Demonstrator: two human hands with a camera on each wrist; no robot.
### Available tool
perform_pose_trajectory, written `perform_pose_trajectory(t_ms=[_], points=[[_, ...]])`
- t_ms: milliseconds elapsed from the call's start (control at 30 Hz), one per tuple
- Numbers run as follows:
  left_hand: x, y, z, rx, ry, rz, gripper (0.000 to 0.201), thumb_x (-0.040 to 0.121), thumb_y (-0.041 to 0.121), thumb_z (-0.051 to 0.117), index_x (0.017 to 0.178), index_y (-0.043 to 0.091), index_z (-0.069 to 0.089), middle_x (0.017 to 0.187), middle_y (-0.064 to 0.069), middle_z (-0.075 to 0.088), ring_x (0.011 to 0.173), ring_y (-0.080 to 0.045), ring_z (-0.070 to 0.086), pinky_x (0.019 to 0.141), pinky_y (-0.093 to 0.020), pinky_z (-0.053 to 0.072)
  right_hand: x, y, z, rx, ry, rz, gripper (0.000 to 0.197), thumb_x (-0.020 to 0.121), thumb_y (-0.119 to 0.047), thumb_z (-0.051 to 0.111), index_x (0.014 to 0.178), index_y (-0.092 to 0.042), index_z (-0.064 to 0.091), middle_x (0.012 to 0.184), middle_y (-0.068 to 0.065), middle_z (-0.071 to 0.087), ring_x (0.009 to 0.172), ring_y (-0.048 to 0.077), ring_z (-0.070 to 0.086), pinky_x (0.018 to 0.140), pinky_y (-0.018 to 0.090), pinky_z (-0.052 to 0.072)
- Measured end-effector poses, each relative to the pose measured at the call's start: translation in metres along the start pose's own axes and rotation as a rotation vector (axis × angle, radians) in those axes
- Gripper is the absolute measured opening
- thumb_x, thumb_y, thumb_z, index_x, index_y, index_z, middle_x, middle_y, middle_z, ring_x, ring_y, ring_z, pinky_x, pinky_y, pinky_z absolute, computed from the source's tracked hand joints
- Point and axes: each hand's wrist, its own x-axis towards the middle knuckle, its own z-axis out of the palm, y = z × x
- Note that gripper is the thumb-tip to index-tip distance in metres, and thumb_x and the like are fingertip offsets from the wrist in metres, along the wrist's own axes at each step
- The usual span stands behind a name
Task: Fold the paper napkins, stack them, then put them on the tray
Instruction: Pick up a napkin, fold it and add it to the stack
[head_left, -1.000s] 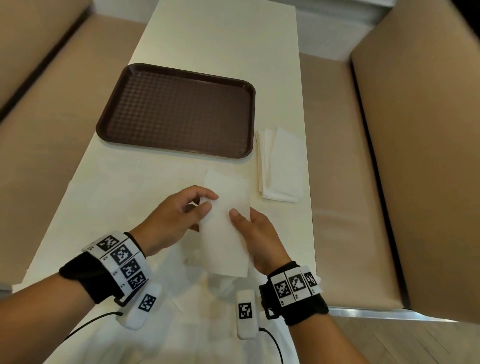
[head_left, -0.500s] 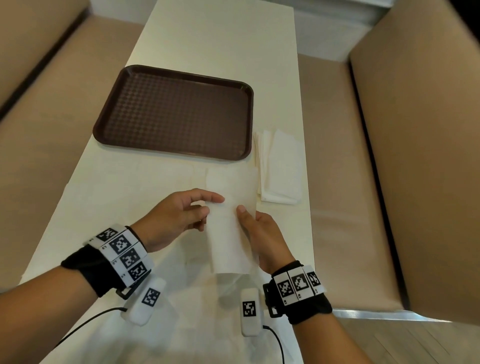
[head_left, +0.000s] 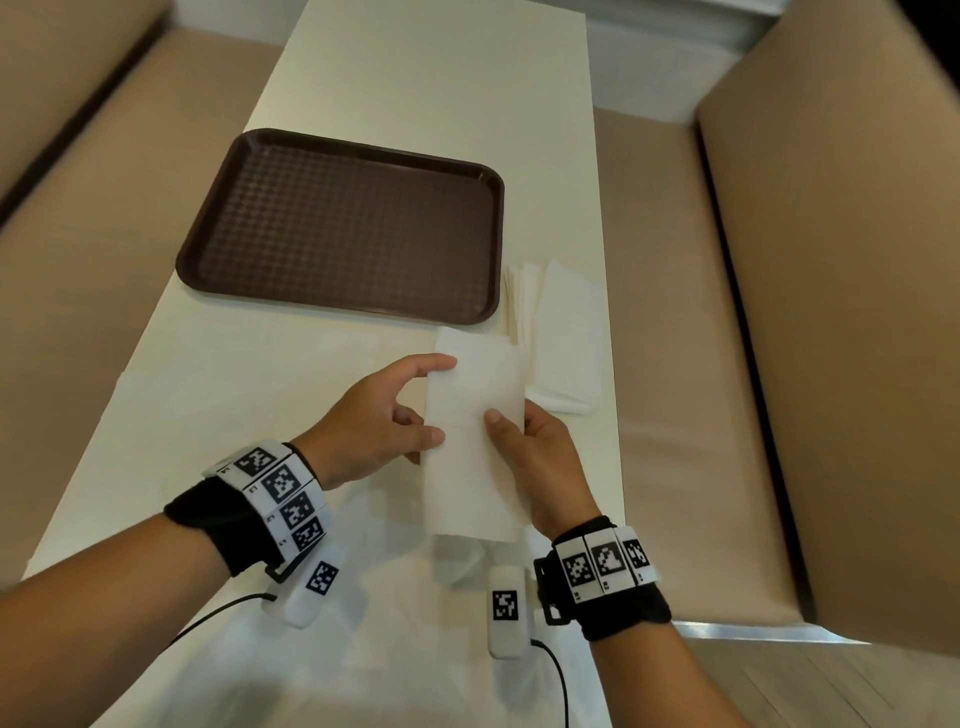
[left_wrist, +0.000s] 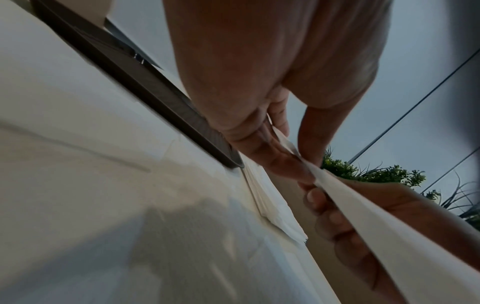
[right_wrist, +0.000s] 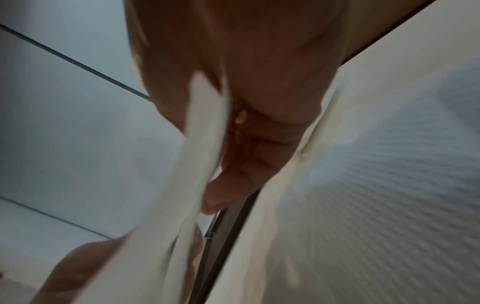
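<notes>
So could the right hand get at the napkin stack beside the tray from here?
Probably yes: the napkin stack lies uncovered just beyond the right hand, but that hand holds the napkin together with the left hand.

A cream table (head_left: 363, 78) bears a brown tray (head_left: 343, 228) and, just beside it, stacked napkins (head_left: 563, 338).

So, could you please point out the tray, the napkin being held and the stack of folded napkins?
tray (head_left: 343, 228): head view, on its textured brown floor.
held napkin (head_left: 475, 384): head view, on its upper half between the hands.
stack of folded napkins (head_left: 563, 332): head view, on the top napkin.
</notes>
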Motion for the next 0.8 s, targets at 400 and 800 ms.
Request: perform_pose_trajectory(t_ms=[400,800], points=[[0.020,0.011,-0.001,-0.122,0.119,0.115,0.058,0.097,0.011,0.064,0.141,0.046,0.047,0.124,-0.003,0.066,0.097,-0.026,0.072,0.081,-0.045,0.061,0.006,-0.008,-0.007,-0.180,0.046,-0.031,0.028,0.103,-0.034,0.057,0.103,-0.012,0.075,0.100,0.005,0.078,0.097,0.026,0.073,0.093,0.050,0.058],[0.027,0.022,-0.010,0.077,0.339,0.096,0.006,0.090,0.020,0.074,0.095,0.019,0.072,0.096,0.004,0.071,0.068,-0.013,0.069,0.057,-0.033,0.060,0.004,-0.007,-0.010,-0.250,0.030,-0.098,0.046,0.099,-0.041,0.062,0.074,-0.003,0.057,0.070,0.001,0.055,0.065,0.014,0.051,0.063,0.030,0.043]])
